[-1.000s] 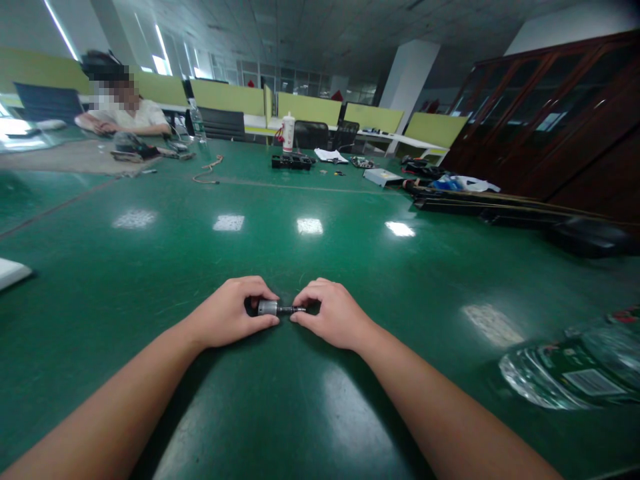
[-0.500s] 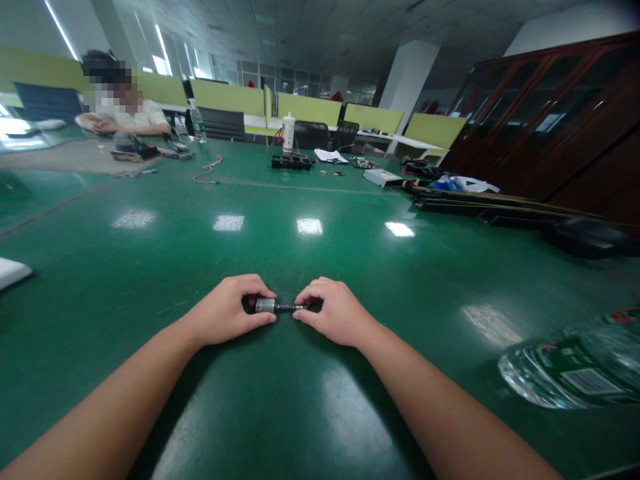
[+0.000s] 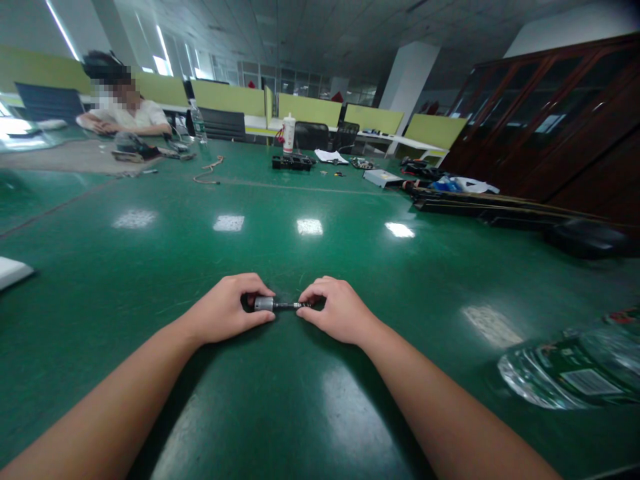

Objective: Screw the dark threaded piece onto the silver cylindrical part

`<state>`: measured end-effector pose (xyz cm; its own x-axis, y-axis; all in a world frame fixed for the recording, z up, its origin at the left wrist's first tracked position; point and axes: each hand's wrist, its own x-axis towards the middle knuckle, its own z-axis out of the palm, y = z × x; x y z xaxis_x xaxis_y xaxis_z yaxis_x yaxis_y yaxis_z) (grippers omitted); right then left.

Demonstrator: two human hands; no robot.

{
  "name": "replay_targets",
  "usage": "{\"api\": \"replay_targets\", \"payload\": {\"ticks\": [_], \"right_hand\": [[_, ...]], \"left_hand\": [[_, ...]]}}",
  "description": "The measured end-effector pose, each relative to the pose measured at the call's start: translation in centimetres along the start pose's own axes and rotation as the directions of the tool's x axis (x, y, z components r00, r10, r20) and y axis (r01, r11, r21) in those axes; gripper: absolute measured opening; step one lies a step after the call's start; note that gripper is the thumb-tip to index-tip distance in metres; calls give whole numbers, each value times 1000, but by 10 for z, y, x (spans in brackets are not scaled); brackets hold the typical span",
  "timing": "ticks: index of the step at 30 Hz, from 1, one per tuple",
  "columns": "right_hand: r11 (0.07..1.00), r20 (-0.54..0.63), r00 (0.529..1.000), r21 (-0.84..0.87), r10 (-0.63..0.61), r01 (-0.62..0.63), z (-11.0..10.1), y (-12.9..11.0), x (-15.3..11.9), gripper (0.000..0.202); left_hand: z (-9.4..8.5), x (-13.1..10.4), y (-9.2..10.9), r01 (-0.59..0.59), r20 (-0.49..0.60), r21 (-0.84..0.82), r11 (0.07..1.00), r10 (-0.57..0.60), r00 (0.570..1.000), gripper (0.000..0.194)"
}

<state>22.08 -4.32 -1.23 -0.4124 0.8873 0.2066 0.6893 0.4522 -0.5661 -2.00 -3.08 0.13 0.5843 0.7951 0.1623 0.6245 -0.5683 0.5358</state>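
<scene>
Green tabletop, two bare hands, one small metal part between them

Under the ceiling of a large office, a glossy green table (image 3: pixel 280 247) spreads out before us, with patches of light reflected across it. Near its middle, in front of us, we have a silvery cylinder (image 3: pixel 264 304) joined in line with a thin dark shaft (image 3: pixel 285 306), both lying crosswise to our view.

Our left hand (image 3: pixel 223 310) has a narrow pinch on the cylinder, finger above and thumb below as we see it. The cylinder sits just inside that grip, its shaft end about level with our fingertips and its other end towards the hollow of the palm. Our right hand (image 3: pixel 343 310) closes finger and thumb on the shaft's far part, and a little of the shaft shows beyond them, inside the curl of the hand. Between our two grips the middle of the shaft is uncovered. We cannot tell whether the part touches the table.

Off to our right lies a large clear bottle (image 3: pixel 575 367) with a green label, well apart from our hands. Farther back we see a tan cord (image 3: pixel 206 179), a white tumbler (image 3: pixel 289 133) standing upright, and a seated person (image 3: pixel 130 117) in a pale top.
</scene>
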Motion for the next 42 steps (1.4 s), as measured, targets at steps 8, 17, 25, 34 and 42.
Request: {"api": "replay_targets", "payload": {"ticks": [8, 17, 25, 34, 42], "right_hand": [[1000, -1, 1000, -2, 3, -3, -1, 1, 0, 8], [998, -14, 998, -39, 56, -57, -4, 5, 0, 9], [980, -42, 980, -42, 194, -196, -8, 15, 1, 9], [996, -7, 996, -24, 91, -91, -6, 8, 0, 12], [998, -12, 998, -22, 65, -65, -5, 7, 0, 11]], "left_hand": [[-1, -1, 0, 6, -7, -10, 1000, -6, 1000, 26], [-1, 0, -1, 11, -8, 10, 1000, -11, 1000, 27], [-3, -1, -2, 32, -17, 20, 999, -32, 999, 27], [-1, 0, -5, 22, -28, 16, 1000, -22, 999, 27], [-2, -1, -4, 19, -31, 14, 1000, -19, 999, 28]]}}
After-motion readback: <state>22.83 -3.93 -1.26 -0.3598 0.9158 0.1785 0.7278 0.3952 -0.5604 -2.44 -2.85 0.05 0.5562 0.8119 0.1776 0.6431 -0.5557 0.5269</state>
